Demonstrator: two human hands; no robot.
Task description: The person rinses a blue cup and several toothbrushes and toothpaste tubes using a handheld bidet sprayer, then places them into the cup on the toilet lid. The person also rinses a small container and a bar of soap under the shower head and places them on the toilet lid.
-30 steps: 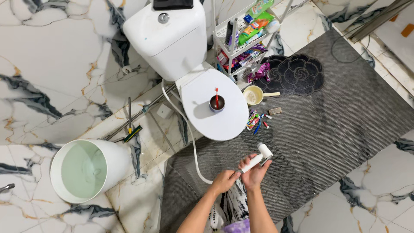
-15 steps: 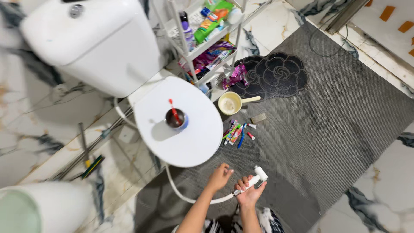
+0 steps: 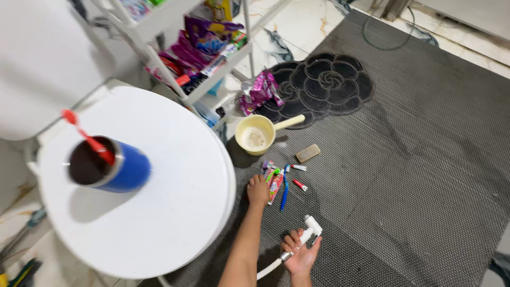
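- Two bare hands work low on a dark grey ribbed floor mat (image 3: 425,175).
- Right hand (image 3: 300,254): its grip is closed around a white spray head (image 3: 311,227) on a hose.
- Left hand (image 3: 258,190): fingers curled onto small colourful packets (image 3: 274,180), beside a blue toothbrush (image 3: 285,187).
- Nearby, a cream scoop (image 3: 256,134) and a black flower-shaped mat (image 3: 324,85).
- Left, a blue cup (image 3: 109,169) stands on a white toilet lid (image 3: 170,212).
- Farthest, a white shelf rack (image 3: 212,74) holds purple packages; marble floor beyond.

At left we see a blue cup (image 3: 114,171) (red stick inside) on a white lid (image 3: 175,212); a yellow ladle (image 3: 257,135) and black flower mat (image 3: 324,87) lie upper centre.
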